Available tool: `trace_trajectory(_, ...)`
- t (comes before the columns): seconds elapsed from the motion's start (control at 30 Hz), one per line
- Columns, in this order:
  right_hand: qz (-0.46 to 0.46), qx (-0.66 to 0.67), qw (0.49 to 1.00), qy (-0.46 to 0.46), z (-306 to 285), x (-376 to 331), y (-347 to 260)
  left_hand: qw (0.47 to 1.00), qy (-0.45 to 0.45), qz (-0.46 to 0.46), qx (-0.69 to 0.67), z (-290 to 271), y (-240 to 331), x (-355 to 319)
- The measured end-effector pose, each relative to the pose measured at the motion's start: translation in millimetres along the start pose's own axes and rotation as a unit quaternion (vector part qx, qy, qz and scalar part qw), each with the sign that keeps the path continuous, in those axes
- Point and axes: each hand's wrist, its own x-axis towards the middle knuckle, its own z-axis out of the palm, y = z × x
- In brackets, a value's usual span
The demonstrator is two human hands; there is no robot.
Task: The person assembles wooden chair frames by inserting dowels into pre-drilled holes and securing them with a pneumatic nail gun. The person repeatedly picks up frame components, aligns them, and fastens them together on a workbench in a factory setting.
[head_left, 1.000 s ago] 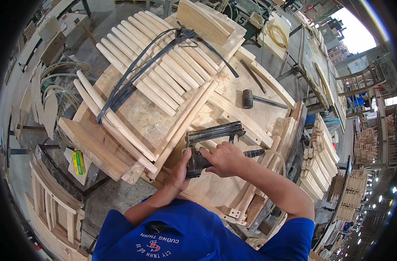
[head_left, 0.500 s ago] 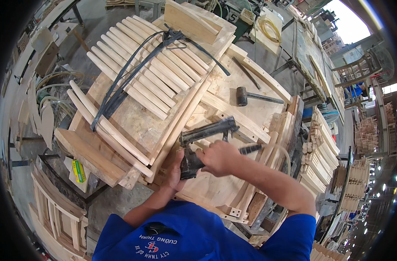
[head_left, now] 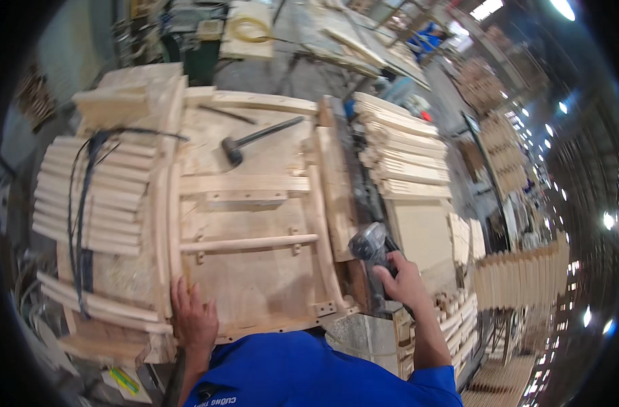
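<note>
My right hand (head_left: 403, 279) grips a grey and black nail gun (head_left: 372, 252) held off the right edge of the workbench, beside the curved right rail of a pale wooden frame (head_left: 245, 184) that lies on a plywood jig board (head_left: 255, 285). My left hand (head_left: 193, 319) rests flat on the near left corner of that frame, fingers spread, holding nothing. A round wooden rung (head_left: 248, 243) crosses the frame between both hands.
A black mallet (head_left: 255, 139) lies on the board at the back. Curved slats (head_left: 92, 197) with a black hose (head_left: 79, 203) over them are stacked at the left. Stacks of flat wooden parts (head_left: 401, 152) stand at the right, more slats (head_left: 520, 271) further right.
My head and view have swung right. My right hand has carried the nail gun from the middle of the frame to the bench's right edge. My left hand now lies flat on the frame's near corner.
</note>
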Motion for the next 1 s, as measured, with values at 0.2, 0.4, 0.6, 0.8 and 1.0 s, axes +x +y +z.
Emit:
trace_trajectory(0.2, 0.089, -0.138, 0.967, 0.193, -24.5, 7.3, 124.0, 0.999, -0.038, 0.02, 0.02, -2.2, 5.3, 16.9)
trace_trajectory(0.4, 0.106, -0.231, 0.935, 0.247, -18.8, 27.6, 136.7, 0.993, -0.047, 0.056, 0.093, -2.0, -13.9, 15.0)
trace_trajectory(0.6, 0.117, -0.167, 0.975, -0.091, 110.1, -9.7, -30.7, 0.968, 0.061, -0.098, -0.223, 30.1, -25.5, 4.0)
trace_trajectory(0.8, -0.056, 0.053, 0.987, -0.141, 212.1, 23.2, 84.8, 0.97, 0.052, 0.115, 0.21, 37.0, -30.3, 5.6)
trace_trajectory(1.0, -0.049, 0.024, 0.996, -0.066, 164.4, 13.7, 81.8, 0.984, 0.051, 0.068, 0.154, 17.3, -19.3, 2.0)
